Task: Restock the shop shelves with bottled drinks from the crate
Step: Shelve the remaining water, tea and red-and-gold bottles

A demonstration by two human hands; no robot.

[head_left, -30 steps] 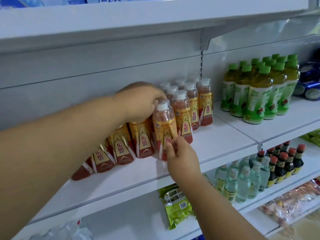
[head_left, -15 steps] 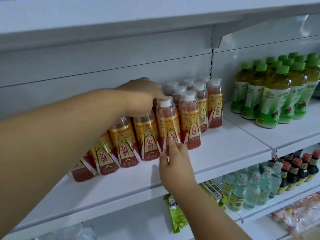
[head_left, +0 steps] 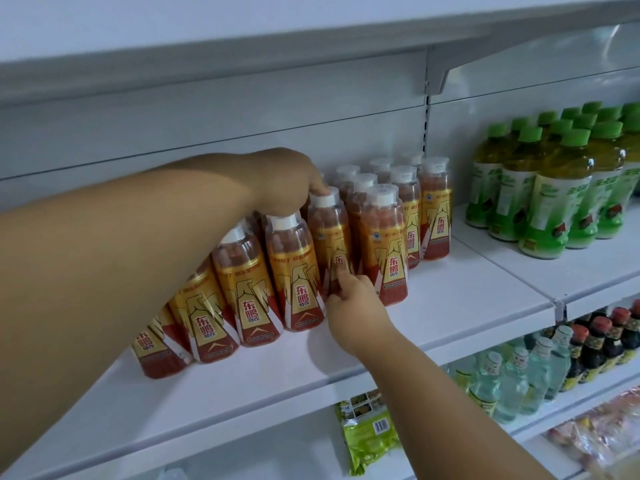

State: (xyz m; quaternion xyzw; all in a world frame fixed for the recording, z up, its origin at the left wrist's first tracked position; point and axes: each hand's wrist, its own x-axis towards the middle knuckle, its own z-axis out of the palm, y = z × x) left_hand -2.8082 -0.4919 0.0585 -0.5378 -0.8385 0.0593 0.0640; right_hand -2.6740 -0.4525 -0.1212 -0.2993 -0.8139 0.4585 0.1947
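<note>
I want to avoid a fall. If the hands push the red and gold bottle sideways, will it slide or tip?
The red and gold bottle looks tall on a narrow base, so a push near the cap would probably tip it. It seems full, so likely fairly heavy. The left hand touches its cap and the right hand its label; pushing low would probably slide it.
</note>
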